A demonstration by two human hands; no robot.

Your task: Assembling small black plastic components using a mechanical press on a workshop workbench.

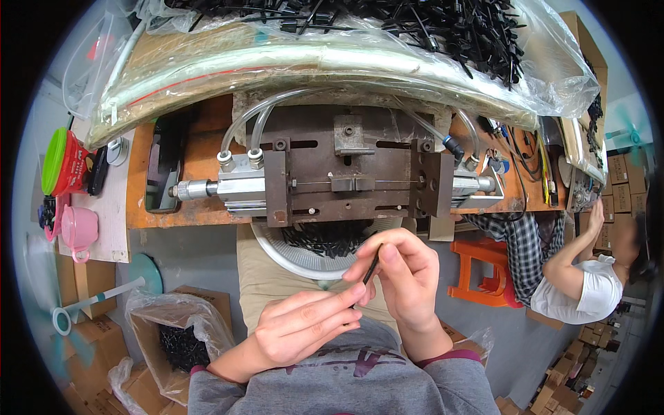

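Observation:
Above my lap, both hands hold one thin black stick-like piece (372, 268), tilted with its upper end to the right. My right hand (413, 280) pinches the upper end between thumb and fingertips. Closed on the lower end are the fingers of my left hand (304, 326), which partly hide it. Just beyond the hands, a white plastic basket (271, 261) with many black pieces sits at my lap. Past it, on the bench, stands a brown metal fixture (318, 200) with a small metal block (351, 183) at its middle and a silver air cylinder (245, 185) at its left end.
Many black plastic parts (449, 34) lie heaped on a plastic-lined tray above the fixture. Clear hoses (238, 121) curve over the bench. A pink cup (79, 228) is at left; a lined carton (152, 325) stands below. At right, another person (581, 277) sits near an orange stool (477, 273).

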